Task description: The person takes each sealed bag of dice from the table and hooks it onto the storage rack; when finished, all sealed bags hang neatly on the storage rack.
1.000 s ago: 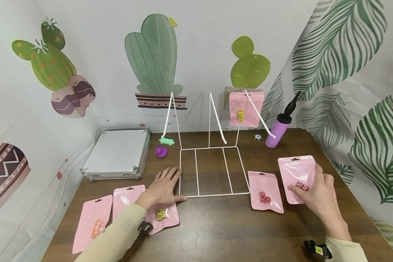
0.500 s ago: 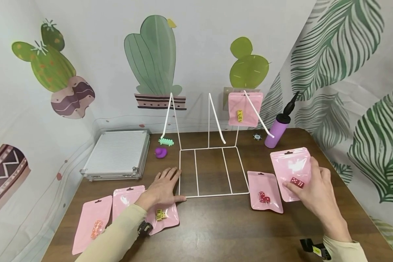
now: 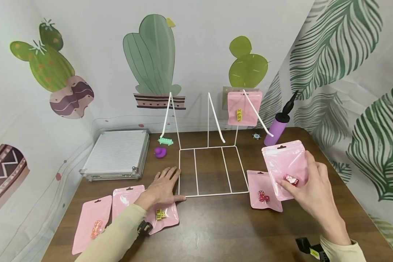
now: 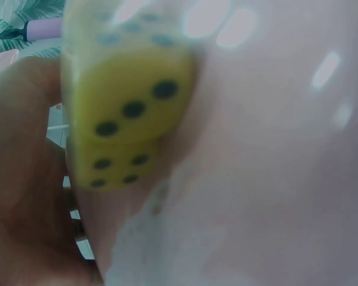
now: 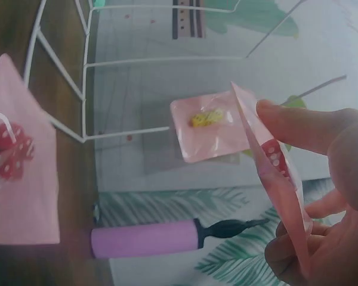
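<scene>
My right hand (image 3: 319,196) pinches a pink zip bag (image 3: 283,163) of red dice, held raised and tilted over the right side of the table. Partly beneath it lies another pink bag (image 3: 256,183) with red dice. My left hand (image 3: 162,187) rests with fingers spread at the front left corner of a white wire display rack (image 3: 216,194). Next to that hand, partly covered by the wrist, lies a pink bag (image 3: 171,218) of yellow dice, which fills much of the left wrist view. On the rack's right hook hangs a pink bag (image 3: 233,103) with yellow dice (image 3: 239,115).
Two more pink bags lie at left: one with orange dice (image 3: 96,229), one partly hidden by the arm (image 3: 124,196). Behind them is a silver case (image 3: 118,153). A purple duck (image 3: 160,152), green toy (image 3: 165,141), poker chip (image 3: 256,136) and purple pump (image 3: 276,130) stand farther back.
My right hand has lifted the bag of red dice off the table and carried it left and up, so it now overlaps the neighbouring bag. My left hand has stayed put.
</scene>
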`<state>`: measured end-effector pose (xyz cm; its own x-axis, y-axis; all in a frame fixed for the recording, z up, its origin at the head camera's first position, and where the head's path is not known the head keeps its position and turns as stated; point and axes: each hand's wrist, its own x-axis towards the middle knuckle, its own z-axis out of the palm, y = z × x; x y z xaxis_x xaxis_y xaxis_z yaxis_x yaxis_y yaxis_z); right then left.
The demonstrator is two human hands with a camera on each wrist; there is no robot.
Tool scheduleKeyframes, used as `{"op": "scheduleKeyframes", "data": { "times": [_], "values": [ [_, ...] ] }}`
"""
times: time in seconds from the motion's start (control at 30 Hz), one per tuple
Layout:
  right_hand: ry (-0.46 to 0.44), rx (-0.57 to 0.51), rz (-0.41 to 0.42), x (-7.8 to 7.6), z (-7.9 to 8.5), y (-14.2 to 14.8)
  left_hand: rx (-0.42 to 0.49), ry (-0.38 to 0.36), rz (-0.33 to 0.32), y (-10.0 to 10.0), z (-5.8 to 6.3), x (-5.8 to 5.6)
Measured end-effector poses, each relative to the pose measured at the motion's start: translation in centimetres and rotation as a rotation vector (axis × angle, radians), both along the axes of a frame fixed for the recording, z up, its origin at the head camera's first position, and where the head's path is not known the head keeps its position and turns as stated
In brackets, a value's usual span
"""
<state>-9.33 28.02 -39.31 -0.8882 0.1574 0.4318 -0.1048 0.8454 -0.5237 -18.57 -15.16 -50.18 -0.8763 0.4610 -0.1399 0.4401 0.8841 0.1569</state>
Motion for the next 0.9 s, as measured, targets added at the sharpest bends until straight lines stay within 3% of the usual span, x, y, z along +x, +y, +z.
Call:
{"op": "scheduleKeyframes", "data": {
  "times": [0.47,0.9],
  "values": [
    [0.174,-0.033,0.063,0.0,1.4,-1.9,-0.003,0.020,-0.016,-0.1,0.2,-0.2],
    [0.320,-0.035,0.150,0.8,2.4,-3.3,0.005,0.010,-0.008,-0.1,0.0,-0.1]
  ]
}}
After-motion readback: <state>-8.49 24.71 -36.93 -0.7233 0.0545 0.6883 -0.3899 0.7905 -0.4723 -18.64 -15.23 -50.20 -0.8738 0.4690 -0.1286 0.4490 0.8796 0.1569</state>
